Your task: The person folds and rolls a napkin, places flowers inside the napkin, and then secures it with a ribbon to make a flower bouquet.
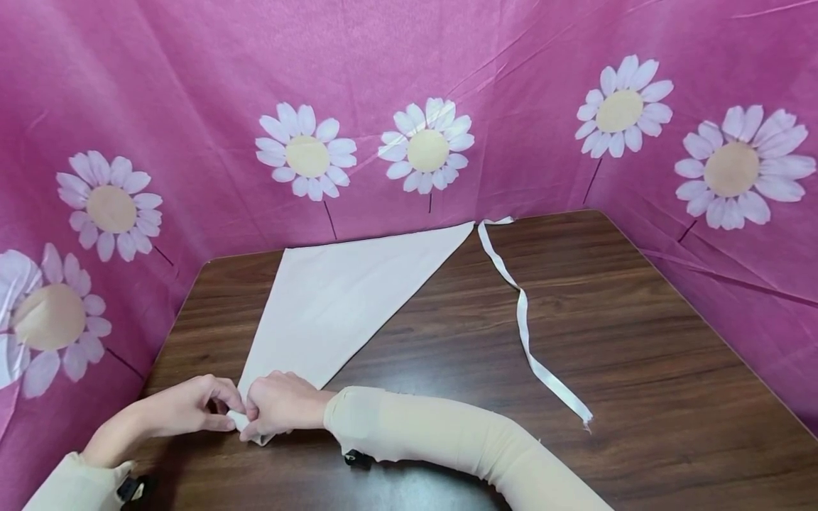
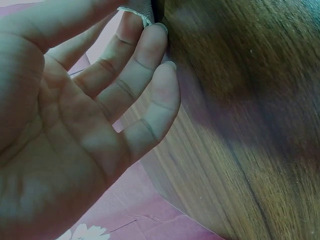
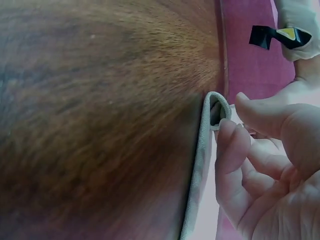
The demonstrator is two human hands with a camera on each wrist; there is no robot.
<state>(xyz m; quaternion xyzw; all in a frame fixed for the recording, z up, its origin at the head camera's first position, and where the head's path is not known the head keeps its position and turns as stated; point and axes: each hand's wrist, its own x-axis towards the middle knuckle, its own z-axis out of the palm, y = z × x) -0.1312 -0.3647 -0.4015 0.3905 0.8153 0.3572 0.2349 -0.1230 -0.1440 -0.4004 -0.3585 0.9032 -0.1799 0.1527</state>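
Observation:
A white cloth [image 1: 332, 305], folded to a roughly triangular shape, lies flat on the table with its narrow end toward me. At that near end my left hand [image 1: 182, 408] pinches the rolled-over tip between thumb and fingers. Just to its right, my right hand [image 1: 284, 403] grips the same end, thumb low and fingers bent over the fabric. The right wrist view shows the cloth edge [image 3: 202, 150] curled into a small loop at the right fingertips. In the left wrist view, a bit of hem [image 2: 134, 12] shows at the left fingertips, the other fingers loosely bent.
A long white ribbon [image 1: 524, 319] with a frayed end lies wavy on the brown wooden table [image 1: 639, 341], right of the cloth. Pink fabric [image 1: 511, 85] printed with white daisies hangs around the table's back and sides. Black straps sit at both sleeve cuffs.

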